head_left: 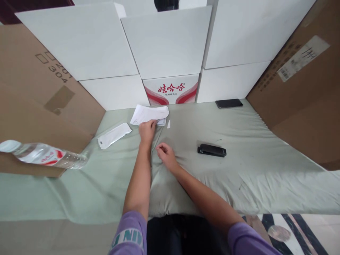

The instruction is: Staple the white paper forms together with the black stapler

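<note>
White sheets of paper (150, 112) lie in a loose stack before the boxes. At their near edge is my left hand (147, 131), its fingers closed on the paper. My right hand (167, 156) rests lower and to the right, over the cloth, fingers curled together; whatever may be between them is too small to make out. A black stapler (211, 150) lies to the right of that hand. Just right of the stack is a small white paper scrap (169, 124). To the left lies a flat white packet (114, 135).
White boxes (170, 46) form a wall at the back, and brown cartons (305, 95) flank both sides. A water bottle (47, 156) lies on its side at the left. A black phone (228, 103) sits back right on the green cloth (255, 141). Tiny dark bits dot the cloth.
</note>
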Demonstrator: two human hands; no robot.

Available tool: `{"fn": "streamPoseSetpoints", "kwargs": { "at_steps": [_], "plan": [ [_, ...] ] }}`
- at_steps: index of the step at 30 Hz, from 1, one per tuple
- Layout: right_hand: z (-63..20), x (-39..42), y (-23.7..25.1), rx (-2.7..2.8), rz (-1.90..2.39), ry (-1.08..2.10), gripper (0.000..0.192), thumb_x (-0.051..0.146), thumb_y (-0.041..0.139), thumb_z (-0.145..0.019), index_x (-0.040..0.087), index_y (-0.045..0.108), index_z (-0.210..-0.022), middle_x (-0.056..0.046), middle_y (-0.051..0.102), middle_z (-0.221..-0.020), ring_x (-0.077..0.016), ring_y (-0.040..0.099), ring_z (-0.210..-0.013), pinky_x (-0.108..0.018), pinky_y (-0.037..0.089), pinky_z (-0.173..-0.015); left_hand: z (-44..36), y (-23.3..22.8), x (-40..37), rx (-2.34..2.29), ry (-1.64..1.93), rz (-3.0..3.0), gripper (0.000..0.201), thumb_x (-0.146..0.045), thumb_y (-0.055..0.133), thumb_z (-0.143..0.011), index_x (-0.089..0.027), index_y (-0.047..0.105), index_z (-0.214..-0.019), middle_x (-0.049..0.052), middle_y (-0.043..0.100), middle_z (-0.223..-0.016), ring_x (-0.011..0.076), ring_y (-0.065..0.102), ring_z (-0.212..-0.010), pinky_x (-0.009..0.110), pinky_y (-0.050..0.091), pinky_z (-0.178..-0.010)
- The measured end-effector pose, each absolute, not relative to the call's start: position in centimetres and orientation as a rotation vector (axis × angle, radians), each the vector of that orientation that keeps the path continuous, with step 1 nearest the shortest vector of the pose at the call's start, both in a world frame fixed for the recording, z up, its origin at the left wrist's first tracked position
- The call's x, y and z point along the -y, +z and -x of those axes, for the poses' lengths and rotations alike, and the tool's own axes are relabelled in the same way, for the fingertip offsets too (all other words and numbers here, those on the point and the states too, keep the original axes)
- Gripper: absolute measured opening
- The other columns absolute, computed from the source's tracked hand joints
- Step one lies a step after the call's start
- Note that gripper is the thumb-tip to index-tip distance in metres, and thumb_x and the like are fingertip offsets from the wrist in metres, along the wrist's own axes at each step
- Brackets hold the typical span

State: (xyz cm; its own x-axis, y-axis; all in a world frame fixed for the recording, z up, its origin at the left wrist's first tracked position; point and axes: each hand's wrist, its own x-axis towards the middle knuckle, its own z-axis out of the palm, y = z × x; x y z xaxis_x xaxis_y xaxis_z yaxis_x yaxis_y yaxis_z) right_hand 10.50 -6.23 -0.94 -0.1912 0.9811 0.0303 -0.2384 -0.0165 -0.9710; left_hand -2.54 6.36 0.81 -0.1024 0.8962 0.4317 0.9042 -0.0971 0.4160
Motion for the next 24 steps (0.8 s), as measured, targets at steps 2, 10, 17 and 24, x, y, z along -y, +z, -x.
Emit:
{"fn": "streamPoseSetpoints", "kwargs": {
  "at_steps": [2, 10, 17, 24],
  "plan": [
    [-10.7, 5.8, -0.8, 1.069, 0.905, 1.495, 0.022, 0.045, 0.061, -0.078, 0.024, 0.055, -0.080, 0.006, 0.049, -0.055, -0.0110, 0.040, -0.049, -0.025, 0.029, -0.046, 3.3, 1.5, -6.3, 2.082, -1.092, 2.026, 0.028, -0.043, 0.057, -0.095, -0.023, 0.076, -0.095, 0.009, 0.077, -0.091, 0.0253, 0.068, -0.089, 0.034, 0.044, -0.089],
    [-12.4, 3.9, -0.5, 0.622, 0.757, 1.678, 0.034, 0.045, 0.071, -0.075, 0.025, 0.051, -0.094, -0.002, 0.070, -0.079, -0.0156, 0.062, -0.060, -0.025, 0.046, -0.043, 4.7, 4.7, -5.7, 1.895, -1.627, 2.106, 0.048, -0.045, 0.067, -0.085, -0.022, 0.032, -0.061, -0.005, 0.030, -0.060, 0.0130, 0.032, -0.061, 0.027, 0.028, -0.060],
    [-13.9, 2.8, -0.1, 0.474, 0.619, 1.873, 0.036, 0.052, 0.065, -0.088, 0.022, 0.060, -0.106, -0.012, 0.074, -0.112, -0.0293, 0.072, -0.103, -0.046, 0.063, -0.076, 4.0, 8.0, -3.7, 1.845, -1.612, 2.440, 0.047, -0.045, 0.068, -0.082, -0.021, 0.033, -0.060, -0.005, 0.029, -0.060, 0.0115, 0.031, -0.060, 0.027, 0.026, -0.058],
    [-14.2, 1.5, -0.1, 0.416, 0.653, 1.824, 0.040, 0.053, 0.065, -0.088, 0.021, 0.066, -0.112, -0.011, 0.077, -0.110, -0.0296, 0.068, -0.119, -0.050, 0.056, -0.102, 5.0, 9.1, -3.0, 2.055, -1.466, 2.859, 0.054, -0.063, 0.041, -0.095, -0.018, 0.064, -0.076, 0.004, 0.062, -0.068, 0.0179, 0.058, -0.066, 0.031, 0.046, -0.070]
  ]
}}
